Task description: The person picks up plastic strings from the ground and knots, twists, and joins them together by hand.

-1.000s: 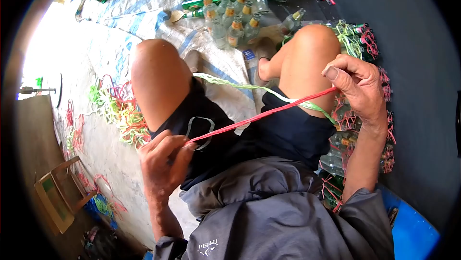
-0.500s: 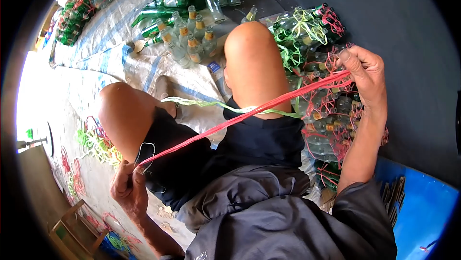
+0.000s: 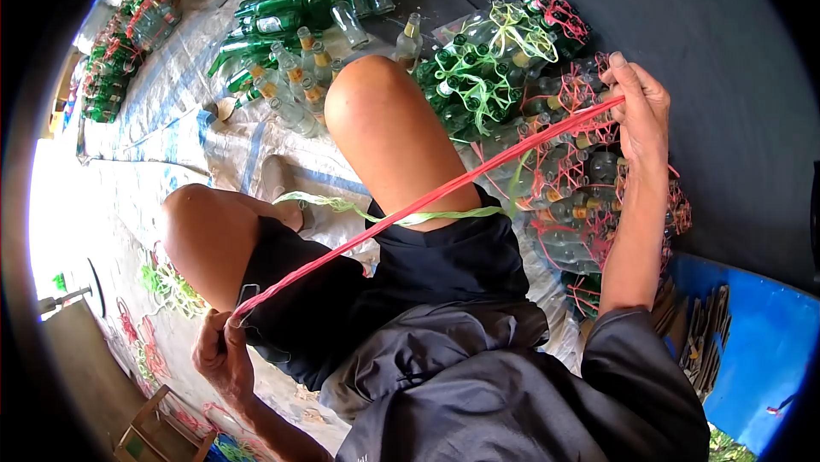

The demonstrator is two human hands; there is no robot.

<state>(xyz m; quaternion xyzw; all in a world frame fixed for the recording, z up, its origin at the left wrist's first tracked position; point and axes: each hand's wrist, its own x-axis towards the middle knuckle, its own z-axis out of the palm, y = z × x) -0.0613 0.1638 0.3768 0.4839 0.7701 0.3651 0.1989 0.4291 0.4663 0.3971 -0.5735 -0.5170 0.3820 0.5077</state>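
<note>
Strand-stretching step, apparently: left hand (image 3: 224, 358) pinching red strands (image 3: 427, 200) low, right hand (image 3: 639, 116) pinching them high, bundle taut diagonally above dark shorts (image 3: 444, 261), crossing pale green strands (image 3: 329, 202); next move likely needs firm pinches, even tension.

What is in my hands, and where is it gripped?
Red plastic twine: the left hand pinches its lower-left end, the right hand its upper-right end.

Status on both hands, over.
Left hand and right hand closed on red cord, stretched between them. Green strand lies beneath, across right thigh.
</note>
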